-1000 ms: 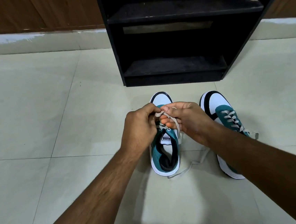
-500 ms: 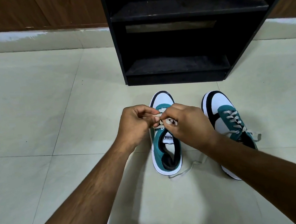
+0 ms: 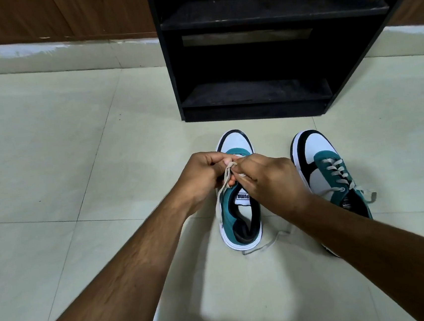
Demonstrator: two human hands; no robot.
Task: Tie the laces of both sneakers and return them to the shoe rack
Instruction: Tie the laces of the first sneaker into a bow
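Left hand [image 3: 202, 176]: pinches lace [image 3: 226, 177] | right hand [image 3: 269, 178]: fingers curled on same lace | left sneaker [image 3: 239, 209]: directly beneath both hands, long axis toe toward shoe rack [image 3: 254, 99] | right sneaker [image 3: 328, 172]: untied, nearer right hand.

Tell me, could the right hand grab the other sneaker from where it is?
Probably yes: the other sneaker sits just beside the right hand with nothing between them, but that hand is pinching the lace and must let go first.
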